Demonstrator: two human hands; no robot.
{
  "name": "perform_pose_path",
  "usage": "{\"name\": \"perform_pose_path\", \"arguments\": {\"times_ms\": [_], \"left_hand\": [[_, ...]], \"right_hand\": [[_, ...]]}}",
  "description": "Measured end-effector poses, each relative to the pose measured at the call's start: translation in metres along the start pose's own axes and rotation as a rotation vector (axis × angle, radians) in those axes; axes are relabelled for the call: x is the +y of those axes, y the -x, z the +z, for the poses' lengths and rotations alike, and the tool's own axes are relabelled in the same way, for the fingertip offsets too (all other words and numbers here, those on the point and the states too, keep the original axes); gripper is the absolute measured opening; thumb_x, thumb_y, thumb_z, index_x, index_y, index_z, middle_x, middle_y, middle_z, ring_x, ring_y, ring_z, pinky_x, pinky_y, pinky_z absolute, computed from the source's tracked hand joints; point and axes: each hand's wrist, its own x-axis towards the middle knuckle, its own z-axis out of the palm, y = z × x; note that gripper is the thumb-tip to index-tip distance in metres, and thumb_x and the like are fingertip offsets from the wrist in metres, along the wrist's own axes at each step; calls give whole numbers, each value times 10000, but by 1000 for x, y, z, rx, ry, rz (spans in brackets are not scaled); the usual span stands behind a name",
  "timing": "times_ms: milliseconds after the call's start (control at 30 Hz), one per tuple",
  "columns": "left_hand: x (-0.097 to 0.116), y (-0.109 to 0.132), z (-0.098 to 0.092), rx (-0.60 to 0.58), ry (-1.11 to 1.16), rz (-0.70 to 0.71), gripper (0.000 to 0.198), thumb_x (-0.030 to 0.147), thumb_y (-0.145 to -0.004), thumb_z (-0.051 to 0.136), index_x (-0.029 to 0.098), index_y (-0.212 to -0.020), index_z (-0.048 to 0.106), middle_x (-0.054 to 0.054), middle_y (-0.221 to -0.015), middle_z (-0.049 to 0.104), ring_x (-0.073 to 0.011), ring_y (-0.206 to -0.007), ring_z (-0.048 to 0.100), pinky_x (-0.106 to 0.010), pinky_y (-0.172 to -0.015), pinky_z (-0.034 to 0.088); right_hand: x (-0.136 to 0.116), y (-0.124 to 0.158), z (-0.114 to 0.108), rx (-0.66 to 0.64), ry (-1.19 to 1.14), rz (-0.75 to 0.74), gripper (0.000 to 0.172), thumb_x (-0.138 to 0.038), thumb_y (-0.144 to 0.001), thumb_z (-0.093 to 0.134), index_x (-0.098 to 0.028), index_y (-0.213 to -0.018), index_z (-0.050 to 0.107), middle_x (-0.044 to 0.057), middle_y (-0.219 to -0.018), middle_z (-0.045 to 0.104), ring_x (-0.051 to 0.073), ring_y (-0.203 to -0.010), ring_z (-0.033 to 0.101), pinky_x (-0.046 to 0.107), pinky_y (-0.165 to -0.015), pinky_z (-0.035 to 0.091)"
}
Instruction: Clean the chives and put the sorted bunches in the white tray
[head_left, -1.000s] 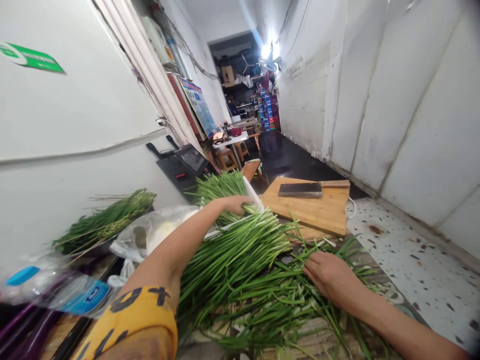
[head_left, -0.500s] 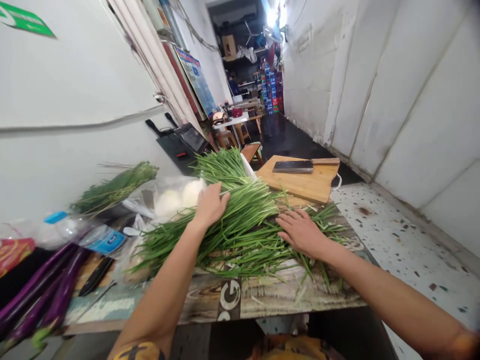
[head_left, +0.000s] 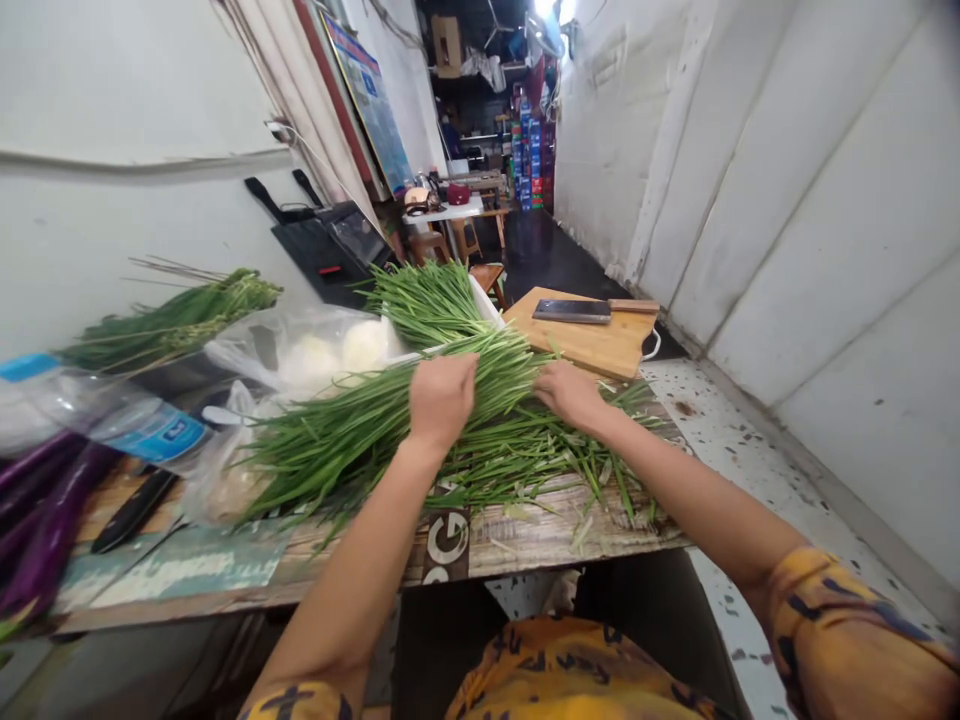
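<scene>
A thick bundle of long green garlic chives [head_left: 337, 425] lies across the table, pale ends toward the right. My left hand [head_left: 441, 398] is closed around the middle of this bundle, its fingertips hidden among the stalks. At the pale ends, my right hand [head_left: 574, 393] has its fingers pinched together on the chives; exactly how many stalks it grips is hidden. Loose chives [head_left: 517, 460] are strewn over the wood-patterned tabletop below both hands. Behind them, more chives [head_left: 427, 305] rest in a white container [head_left: 486, 300].
A cleaver [head_left: 574, 311] lies on a wooden cutting board [head_left: 592, 345] at the back right. To the left are bagged white round vegetables [head_left: 364, 345], a plastic bottle [head_left: 161, 430], a dark-handled knife [head_left: 135, 510], purple eggplants [head_left: 64, 510] and another bunch of greens [head_left: 172, 315].
Both hands were spread flat on the chives and have now curled closed. My right hand has shifted toward the bundle's pale ends. The camera view has shifted too.
</scene>
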Motion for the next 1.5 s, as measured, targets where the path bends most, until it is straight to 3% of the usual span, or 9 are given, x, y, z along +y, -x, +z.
{"name": "perform_pose_path", "arguments": {"times_ms": [167, 300, 500, 733, 833, 933, 1033, 1200, 1500], "left_hand": [[1, 16, 17, 69, 9, -6, 266, 316, -934, 462, 193, -968, 694, -102, -917, 725, -228, -880, 646, -373, -808, 474], [-4, 18, 21, 51, -169, -105, 451, 427, -886, 523, 187, -1266, 566, -172, -1260, 612, -339, -1215, 513, -503, -1001, 375], [9, 20, 16, -217, -236, -103, 518, 320, -876, 533, 185, -1371, 456, -208, -1378, 517, -377, -1284, 451, -565, -1035, 347], [33, 42, -20, -464, -300, 83, 418, 255, -828, 598, 227, -1244, 569, -185, -1326, 563, -353, -1191, 534, -473, -874, 487], [36, 34, -34, -424, -273, 81, 173, 272, -878, 535, 197, -957, 669, -138, -950, 690, -270, -877, 640, -361, -691, 493], [34, 17, -39, -222, -190, 24, 285, 331, -928, 473, 176, -772, 655, -93, -719, 665, -234, -719, 623, -350, -669, 468], [30, 8, -24, -133, -23, 94, 235, 372, -889, 562, 171, -914, 681, -112, -935, 706, -254, -907, 635, -383, -810, 475], [16, 20, 18, -255, 26, 98, 262, 261, -824, 651, 199, -1077, 682, -157, -1344, 558, -314, -1266, 487, -490, -1031, 358], [26, 25, 9, -83, 68, 53, 217, 300, -916, 539, 193, -848, 715, -75, -876, 719, -211, -852, 617, -355, -797, 416]], "right_hand": [[2, -12, 15, 199, -88, 83, 232, -220, -902, 499, -128, -837, 702, 121, -882, 645, 230, -891, 556, 347, -824, 430], [6, -31, 3, 443, -131, 89, 306, -239, -921, 461, -118, -1146, 629, 164, -1166, 612, 275, -1098, 516, 420, -946, 402], [-12, -65, -5, 150, 47, -163, 448, -280, -949, 460, -164, -1381, 458, 132, -1408, 504, 323, -1318, 369, 553, -1067, 251], [-31, 12, 17, 153, 137, -218, 436, -172, -950, 398, -143, -1378, 472, 156, -1394, 508, 288, -1218, 470, 462, -1024, 311], [-20, 23, 13, 264, -8, -190, 412, -185, -933, 460, -114, -1335, 511, 168, -1377, 519, 259, -1247, 464, 402, -1012, 337], [-3, 21, 8, 381, -131, -84, 341, -254, -907, 550, -105, -1209, 602, 164, -1215, 624, 250, -1137, 541, 374, -949, 382], [11, 21, 7, 386, -160, -46, 226, -291, -881, 607, -142, -1036, 675, 117, -1001, 690, 236, -946, 594, 355, -838, 414], [17, 26, 5, 413, -218, -83, 125, -241, -885, 594, -174, -842, 691, 69, -802, 660, 192, -790, 565, 310, -740, 417], [12, 24, 11, 244, -97, -144, 89, -165, -844, 614, -158, -875, 697, 96, -892, 614, 223, -862, 506, 332, -752, 401]]}}
